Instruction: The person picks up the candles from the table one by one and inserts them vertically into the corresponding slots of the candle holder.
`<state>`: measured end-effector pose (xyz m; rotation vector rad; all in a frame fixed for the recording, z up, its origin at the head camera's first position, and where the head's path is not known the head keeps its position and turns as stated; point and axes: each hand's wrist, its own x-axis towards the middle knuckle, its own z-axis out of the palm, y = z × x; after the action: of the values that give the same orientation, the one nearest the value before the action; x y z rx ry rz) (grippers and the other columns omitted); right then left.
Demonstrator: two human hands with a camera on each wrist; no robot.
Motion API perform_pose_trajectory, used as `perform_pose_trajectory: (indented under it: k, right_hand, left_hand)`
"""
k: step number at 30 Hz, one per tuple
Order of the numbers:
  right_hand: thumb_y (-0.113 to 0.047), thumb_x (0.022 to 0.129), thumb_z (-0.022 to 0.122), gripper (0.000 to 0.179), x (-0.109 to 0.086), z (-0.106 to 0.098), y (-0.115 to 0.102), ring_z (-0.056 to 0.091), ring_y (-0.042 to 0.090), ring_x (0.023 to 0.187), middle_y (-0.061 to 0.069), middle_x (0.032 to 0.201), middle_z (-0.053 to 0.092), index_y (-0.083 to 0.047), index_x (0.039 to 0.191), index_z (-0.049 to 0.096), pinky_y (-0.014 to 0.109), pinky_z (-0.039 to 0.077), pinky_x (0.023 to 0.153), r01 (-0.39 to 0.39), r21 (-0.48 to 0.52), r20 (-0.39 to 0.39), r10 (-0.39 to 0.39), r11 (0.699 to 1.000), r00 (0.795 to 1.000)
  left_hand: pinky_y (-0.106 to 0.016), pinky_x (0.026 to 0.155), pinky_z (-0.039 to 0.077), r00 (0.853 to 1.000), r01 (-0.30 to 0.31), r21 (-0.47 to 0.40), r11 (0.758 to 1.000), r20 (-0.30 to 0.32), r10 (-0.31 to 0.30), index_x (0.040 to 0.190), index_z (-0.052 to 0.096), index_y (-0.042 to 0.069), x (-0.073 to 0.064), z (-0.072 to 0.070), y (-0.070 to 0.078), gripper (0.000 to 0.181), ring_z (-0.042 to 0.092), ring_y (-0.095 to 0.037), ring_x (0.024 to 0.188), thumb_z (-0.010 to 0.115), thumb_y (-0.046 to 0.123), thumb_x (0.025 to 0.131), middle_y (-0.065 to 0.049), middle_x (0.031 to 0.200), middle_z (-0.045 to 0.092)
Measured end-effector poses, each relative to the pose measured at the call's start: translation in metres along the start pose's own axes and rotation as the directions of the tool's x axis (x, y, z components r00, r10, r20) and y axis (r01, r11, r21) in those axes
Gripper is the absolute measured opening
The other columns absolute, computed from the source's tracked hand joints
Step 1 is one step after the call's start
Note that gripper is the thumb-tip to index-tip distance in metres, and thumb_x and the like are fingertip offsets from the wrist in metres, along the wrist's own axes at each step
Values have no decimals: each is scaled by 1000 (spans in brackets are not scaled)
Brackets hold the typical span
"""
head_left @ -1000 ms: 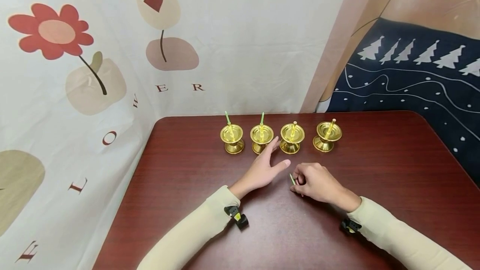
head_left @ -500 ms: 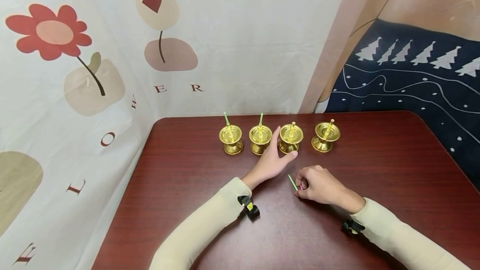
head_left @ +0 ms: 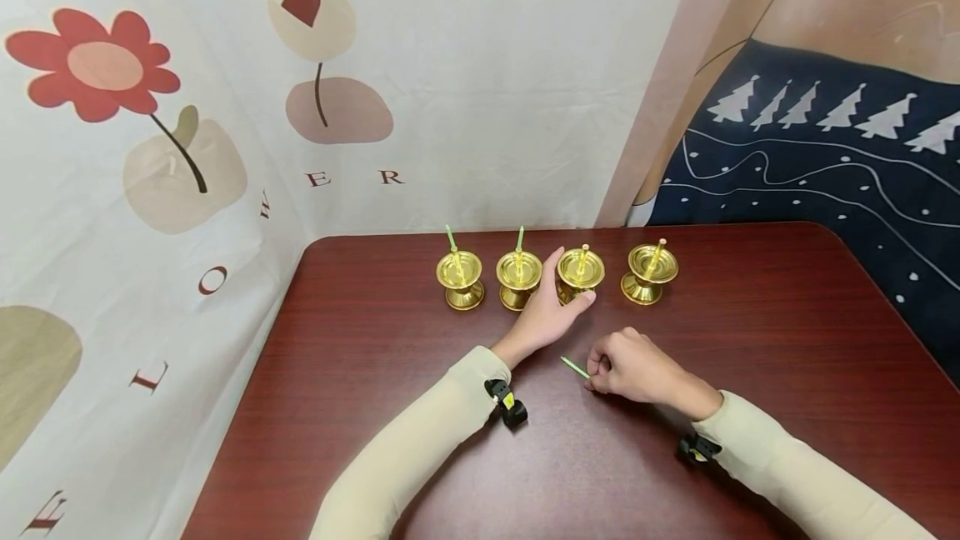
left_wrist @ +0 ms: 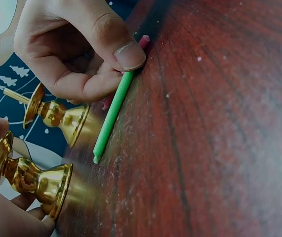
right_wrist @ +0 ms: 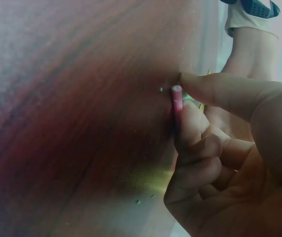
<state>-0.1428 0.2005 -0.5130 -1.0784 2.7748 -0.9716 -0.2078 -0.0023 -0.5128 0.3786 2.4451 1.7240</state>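
Observation:
My left hand (head_left: 543, 315) grips the third brass candle holder (head_left: 570, 272) from the left, fingers and thumb around its lower part. In the left wrist view this holder (left_wrist: 42, 185) stands between the fingers. Just to the right and nearer the front, my right hand (head_left: 636, 367) pinches a thin green candle (head_left: 574, 367) by one end, low over the table. A pink candle (left_wrist: 144, 41) lies behind the green one, mostly covered by the right thumb and fingers; its end (right_wrist: 177, 101) shows beside the right index finger in the right wrist view.
Two holders at the left of the row, the first (head_left: 460, 271) and the second (head_left: 518, 272), each bear an upright green candle. The far-right holder (head_left: 652, 265) has a bare brass post. A printed cloth (head_left: 487, 107) hangs behind the dark red table (head_left: 360, 357).
My left hand has moved right from beside the second holder to take hold of the third. In my right hand the green candle has swung to point more to the left.

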Motion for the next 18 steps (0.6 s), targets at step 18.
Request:
perform_pose_trajectory:
  k: [18]
  right_hand:
    - [-10,80,95,24,17,-39,-42,56,-3,58,-21,60,63,-21,71,77,21,47,57,-194,143,234,158,970,959]
  left_hand:
    - [-54,125,36,1000,-14,5,1000,14,14,177,18,29,0,-2,2,95,43,-32,155,76,43,103,-16,171,43]
